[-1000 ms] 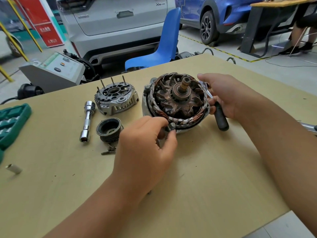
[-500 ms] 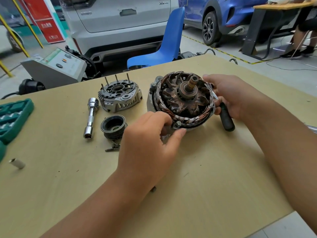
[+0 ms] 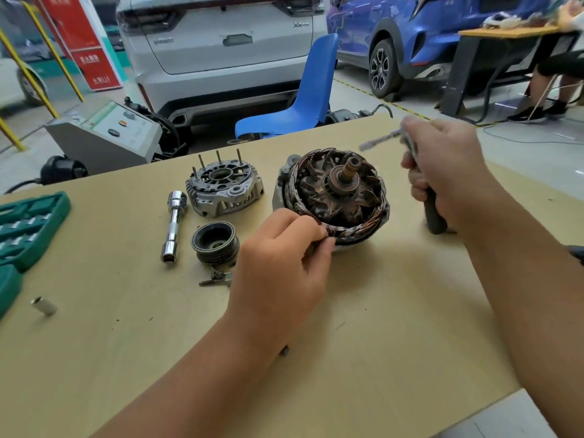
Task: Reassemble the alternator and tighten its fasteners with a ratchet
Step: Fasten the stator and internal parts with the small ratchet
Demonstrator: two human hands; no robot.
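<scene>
Now, notes from your head view:
Alternator: the open half sits mid-desk, copper windings ringing the rim, rotor shaft pointing up and tilted slightly away from you.
Left hand: your left hand is at the near rim of the alternator; fingers curled over the windings, thumb against the rim below them, pinching that edge.
Right hand: your right hand is raised just right of the alternator, fingers wrapped around the ratchet.
Ratchet: the ratchet shows its dark grip below your fist, low end near the desk; the metal end pokes out toward the upper left above the alternator, blurred, so you cannot tell its detail.
Rear cover: the cover lies left of the alternator, apart from it, four studs standing up from its far side.
Pulley: the pulley rests in front of the cover, near your left knuckles, not touching them.
Socket bar: the chrome bar lies left of the pulley, running toward you.
Small hardware: a bolt piece sits just in front of the pulley; a short sleeve lies alone at far left.
Case: the green case is at the left edge of the desk.
Beyond the desk: blue chair, grey machine, white car.
</scene>
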